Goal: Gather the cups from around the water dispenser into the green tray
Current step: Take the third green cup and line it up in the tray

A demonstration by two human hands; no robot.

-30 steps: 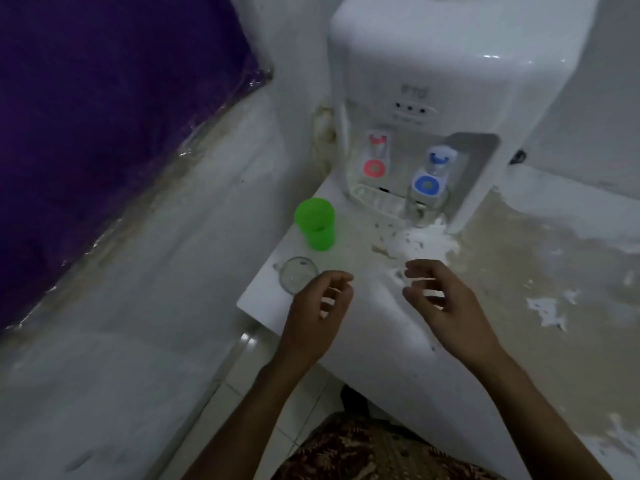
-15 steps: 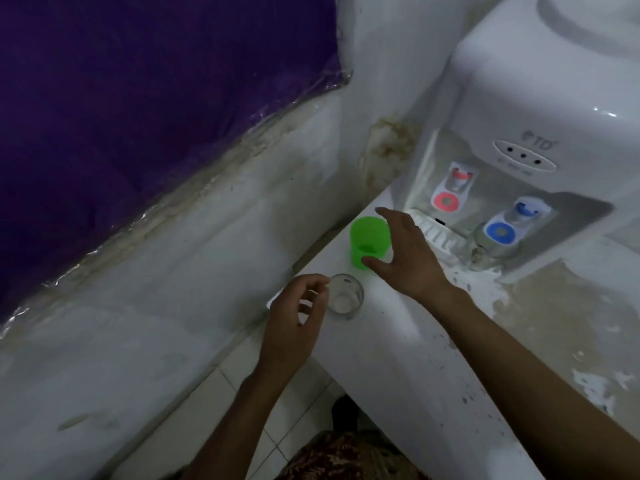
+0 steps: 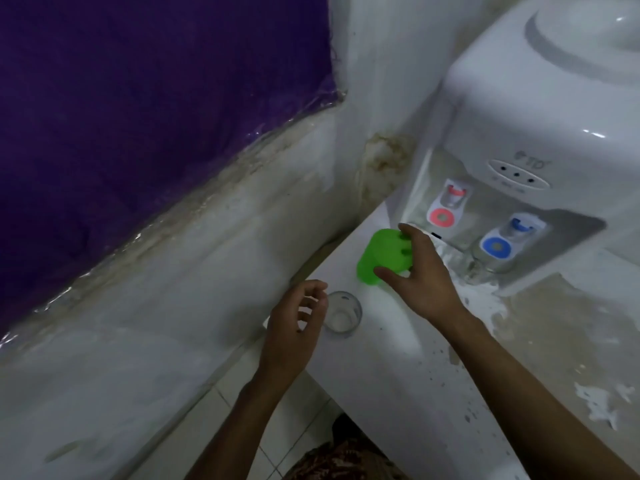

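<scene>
A green plastic cup (image 3: 381, 258) is tilted on the white counter (image 3: 398, 358) in front of the water dispenser (image 3: 540, 133). My right hand (image 3: 415, 271) grips it from the right, fingers over the rim and thumb on its side. A clear glass (image 3: 343, 315) stands upright near the counter's left corner. My left hand (image 3: 298, 327) hovers just left of the glass, fingers curled and apart, not touching it as far as I can see. No green tray is in view.
The dispenser has a red tap (image 3: 443, 214) and a blue tap (image 3: 498, 245) over a drip grille. White spilled patches (image 3: 478, 299) lie below the blue tap. A stained wall ledge (image 3: 173, 306) and purple sheet (image 3: 138, 98) run along the left. Floor tiles show beneath the counter edge.
My right hand has closed on the green cup and tipped it over toward the left. My left hand stays beside the clear glass. The view has shifted closer.
</scene>
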